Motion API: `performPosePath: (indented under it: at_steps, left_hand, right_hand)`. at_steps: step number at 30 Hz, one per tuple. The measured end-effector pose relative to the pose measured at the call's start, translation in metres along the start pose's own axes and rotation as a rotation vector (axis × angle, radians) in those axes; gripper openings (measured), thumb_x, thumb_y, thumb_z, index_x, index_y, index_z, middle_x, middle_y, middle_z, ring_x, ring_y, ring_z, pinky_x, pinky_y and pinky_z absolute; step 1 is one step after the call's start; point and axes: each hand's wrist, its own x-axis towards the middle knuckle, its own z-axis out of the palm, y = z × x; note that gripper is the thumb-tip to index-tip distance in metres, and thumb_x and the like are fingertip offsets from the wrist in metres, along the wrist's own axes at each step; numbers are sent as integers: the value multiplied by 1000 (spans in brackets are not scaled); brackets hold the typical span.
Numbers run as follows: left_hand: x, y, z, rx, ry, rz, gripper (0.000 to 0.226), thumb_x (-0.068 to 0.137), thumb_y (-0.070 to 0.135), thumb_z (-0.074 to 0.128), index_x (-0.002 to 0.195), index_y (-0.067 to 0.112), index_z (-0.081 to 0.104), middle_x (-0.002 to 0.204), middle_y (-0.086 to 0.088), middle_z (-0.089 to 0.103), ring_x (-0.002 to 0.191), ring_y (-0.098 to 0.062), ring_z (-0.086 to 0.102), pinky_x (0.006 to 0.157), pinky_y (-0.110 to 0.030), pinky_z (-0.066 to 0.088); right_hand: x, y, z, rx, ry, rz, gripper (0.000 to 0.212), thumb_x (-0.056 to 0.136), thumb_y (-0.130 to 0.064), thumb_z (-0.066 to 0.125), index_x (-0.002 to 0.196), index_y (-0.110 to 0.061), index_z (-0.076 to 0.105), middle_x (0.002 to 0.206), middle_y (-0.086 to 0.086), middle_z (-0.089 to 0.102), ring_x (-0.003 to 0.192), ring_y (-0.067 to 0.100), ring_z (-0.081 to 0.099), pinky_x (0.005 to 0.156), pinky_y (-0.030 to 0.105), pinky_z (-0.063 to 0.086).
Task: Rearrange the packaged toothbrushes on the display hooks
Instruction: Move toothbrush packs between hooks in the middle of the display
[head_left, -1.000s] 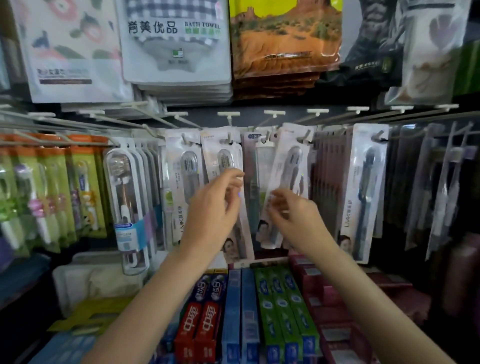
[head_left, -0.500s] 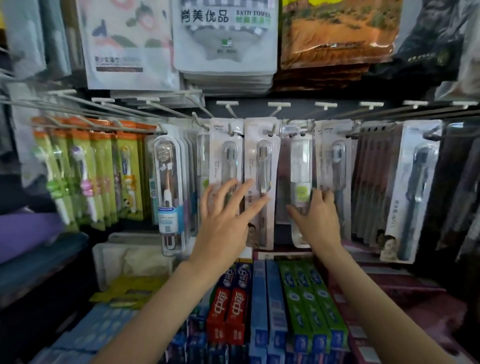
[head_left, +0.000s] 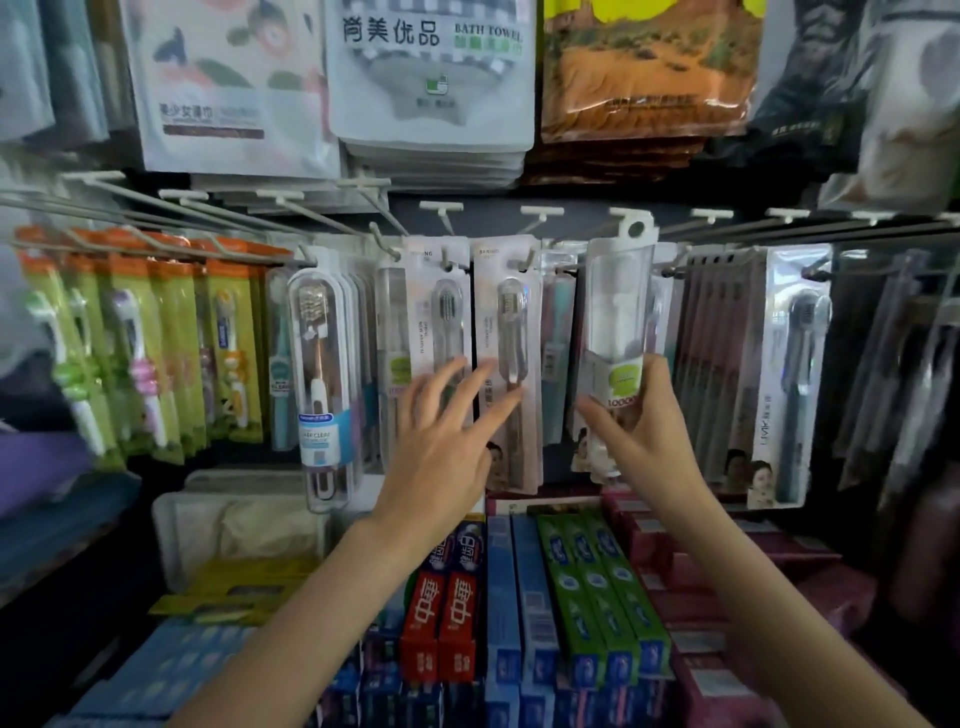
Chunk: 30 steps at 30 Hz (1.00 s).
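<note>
Work midway, by the look of it: most packs hung in rows on the hooks, one clear toothbrush pack off its peg and raised, hang hole near the hook tips at top centre, seemingly not threaded on. Right hand wrapped round the lower end of that pack, thumb on the near side, fingers behind. Left hand spread loose and holding nothing, fingertips at or just short of the white carded pack to the left; contact too blurred to call. Left to do, presumably: seating the lifted pack on a peg and squaring the neighbours. Writing: "BATH TOWEL" with Chinese characters on the grey-checked bag above; "SPRING", faint, atop the white card; "10000" partly visible on the held pack's green label; "CLEAN", roughly, on the blue band of the tall clear case at left; Chinese characters on the red toothpaste boxes below. Other print too soft to read.
</note>
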Motion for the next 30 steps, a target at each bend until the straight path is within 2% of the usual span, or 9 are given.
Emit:
performPosePath:
  at_steps: [4,8,10,13,17,21,24,27,30]
  left_hand:
    - [-9,-10,-15,-53,67,-45,47,81,14,41,127,20,50,136,-6,44,127,-25,32,109,-41,13]
    - [-30,-34,-34,-24,135,-206,49,82,17,37,131,22,42,140,-3,33,130,-25,26,109,-41,11]
    - [-39,-47,-43,-1,161,-276,51,82,14,44,132,24,39,143,-6,29,131,-28,23,107,-44,15]
    - [-46,-61,-50,19,145,-339,59,77,8,57,132,24,41,146,-10,23,131,-32,20,103,-53,25]
    - [-49,-67,-51,-48,82,-390,67,78,-2,64,135,25,41,150,-12,14,134,-33,13,102,-46,26]
    - [-52,-68,-48,-145,19,-406,69,83,-4,59,141,23,34,153,-11,5,140,-29,11,109,-45,23]
    - [-51,-69,-49,-175,4,-420,68,84,-5,58,142,21,34,152,-12,8,136,-33,26,106,-47,35]
    - [-51,-71,-50,-161,4,-411,66,84,-8,56,140,20,36,150,-16,14,135,-35,26,105,-36,26]
    - [-55,-75,-50,-158,-4,-434,69,83,-9,57,141,22,35,150,-15,13,138,-33,19,103,-33,21]
  right_hand:
    - [-1,-12,0,-153,-129,-154,54,85,-14,64,126,-28,33,99,-16,55,75,-9,56,64,8,44]
    - [-12,-25,23,-326,-202,-318,84,86,-24,63,142,-45,4,126,-8,48,89,16,57,76,18,45]
    - [-14,-34,40,-342,-183,-381,81,87,-26,61,143,-43,6,122,6,54,92,27,56,81,29,43]
    - [-11,-49,65,-299,-175,-397,78,88,-26,60,145,-37,9,115,11,56,86,21,56,76,28,44]
    - [-1,-58,90,-224,-180,-332,78,89,-24,60,143,-38,6,102,9,57,66,7,50,65,17,41]
    - [-3,-61,101,-221,-186,-235,77,90,-25,58,146,-32,7,73,-11,41,60,-1,47,56,8,35]
    - [-6,-66,108,-212,-169,-187,77,89,-28,58,148,-32,7,78,-5,50,60,3,50,56,10,37]
    - [-2,-70,115,-162,-198,-79,79,90,-29,58,148,-29,5,92,5,60,70,13,57,65,23,49]
    - [2,-71,124,-218,-199,-40,79,91,-30,56,149,-26,2,83,6,55,63,12,49,53,19,37]
